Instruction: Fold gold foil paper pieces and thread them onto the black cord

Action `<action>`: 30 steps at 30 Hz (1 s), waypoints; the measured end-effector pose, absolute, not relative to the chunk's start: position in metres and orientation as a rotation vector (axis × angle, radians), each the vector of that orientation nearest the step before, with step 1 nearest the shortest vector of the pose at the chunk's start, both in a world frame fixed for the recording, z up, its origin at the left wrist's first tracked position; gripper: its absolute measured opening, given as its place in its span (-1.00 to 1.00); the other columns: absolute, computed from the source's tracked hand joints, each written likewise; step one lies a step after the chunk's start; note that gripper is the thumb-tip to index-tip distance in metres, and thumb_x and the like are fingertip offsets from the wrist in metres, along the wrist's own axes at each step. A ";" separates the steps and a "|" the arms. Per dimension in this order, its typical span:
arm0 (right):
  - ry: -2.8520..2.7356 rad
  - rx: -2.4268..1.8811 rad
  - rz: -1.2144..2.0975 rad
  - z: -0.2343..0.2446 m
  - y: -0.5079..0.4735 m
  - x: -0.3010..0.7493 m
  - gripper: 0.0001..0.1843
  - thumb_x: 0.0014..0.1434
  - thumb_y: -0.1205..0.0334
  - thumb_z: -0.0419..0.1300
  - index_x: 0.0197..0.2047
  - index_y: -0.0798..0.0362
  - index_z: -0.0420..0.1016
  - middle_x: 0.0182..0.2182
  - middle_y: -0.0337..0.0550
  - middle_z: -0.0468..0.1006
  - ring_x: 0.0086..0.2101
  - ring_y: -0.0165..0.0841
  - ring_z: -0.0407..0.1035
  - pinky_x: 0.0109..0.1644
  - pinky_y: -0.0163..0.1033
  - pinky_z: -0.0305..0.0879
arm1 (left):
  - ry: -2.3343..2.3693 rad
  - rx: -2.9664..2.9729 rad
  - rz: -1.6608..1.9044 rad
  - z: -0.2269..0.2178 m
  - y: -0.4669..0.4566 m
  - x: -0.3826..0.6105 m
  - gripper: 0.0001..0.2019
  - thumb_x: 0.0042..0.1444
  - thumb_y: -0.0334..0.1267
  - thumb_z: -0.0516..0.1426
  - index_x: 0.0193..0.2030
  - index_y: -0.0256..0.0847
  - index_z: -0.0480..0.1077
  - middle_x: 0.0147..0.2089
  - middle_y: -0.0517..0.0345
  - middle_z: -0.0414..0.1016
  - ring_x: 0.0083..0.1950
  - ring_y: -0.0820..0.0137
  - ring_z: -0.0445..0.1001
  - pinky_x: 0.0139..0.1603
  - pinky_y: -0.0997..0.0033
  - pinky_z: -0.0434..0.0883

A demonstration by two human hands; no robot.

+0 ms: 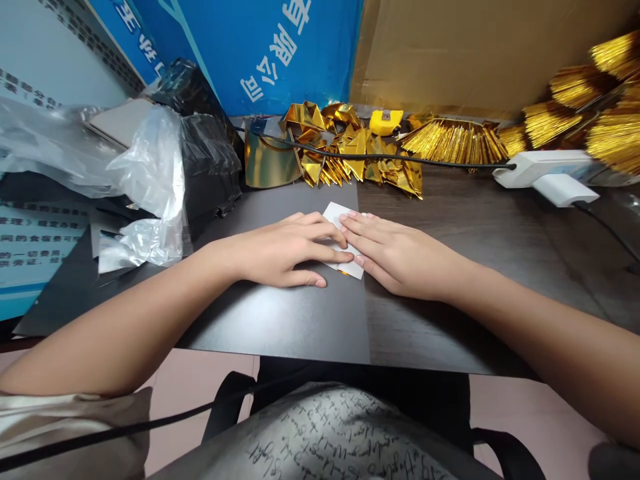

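Note:
A small piece of white paper lies on the dark tabletop, with a bit of gold showing at its lower edge. From the left, my left hand rests on it with fingers spread, the index and middle fingertips on the paper and the thumb on the table. My right hand lies flat over the paper's right side, its fingers stretched out and nearly meeting the left fingertips. Neither hand grips anything. Much of the paper is hidden under the fingers.
Folded gold foil pieces, a fringed gold fan and a yellow tape measure line the back. A black cable crosses to a white power strip. Crumpled clear plastic and a black-wrapped bundle stand left. Boxes rise behind.

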State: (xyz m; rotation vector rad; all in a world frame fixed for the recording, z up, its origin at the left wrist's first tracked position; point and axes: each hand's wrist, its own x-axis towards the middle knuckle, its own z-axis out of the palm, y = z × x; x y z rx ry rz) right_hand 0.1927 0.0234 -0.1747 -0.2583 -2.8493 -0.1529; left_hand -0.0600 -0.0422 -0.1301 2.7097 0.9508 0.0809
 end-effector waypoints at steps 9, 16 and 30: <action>-2.910 -0.342 -0.085 -0.179 0.019 0.195 -0.38 0.49 0.23 -0.17 0.42 0.51 0.18 0.41 0.38 0.03 0.43 0.05 -0.04 0.46 0.18 0.13 | 0.937 2.690 0.062 -0.126 -0.041 -0.063 -0.58 0.32 -0.01 0.18 0.28 0.05 0.46 0.33 0.00 0.38 0.36 0.12 0.25 0.41 0.10 0.13; -2.907 -0.370 -0.030 -0.181 0.019 0.196 -0.38 0.48 0.22 -0.15 0.45 0.47 0.15 0.43 0.34 0.00 0.44 0.03 -0.08 0.49 0.17 0.08 | 0.938 2.705 0.012 -0.127 -0.040 -0.065 -0.56 0.33 0.02 0.17 0.31 0.07 0.44 0.36 0.01 0.35 0.38 0.13 0.22 0.41 0.14 0.09; -2.931 -0.380 -0.037 -0.181 0.018 0.198 -0.35 0.48 0.20 -0.17 0.45 0.50 0.11 0.43 0.39 -0.03 0.44 0.06 -0.10 0.47 0.19 0.09 | 0.945 2.687 0.007 -0.127 -0.040 -0.064 -0.56 0.31 -0.01 0.20 0.30 0.09 0.45 0.37 0.01 0.35 0.40 0.10 0.21 0.41 0.09 0.11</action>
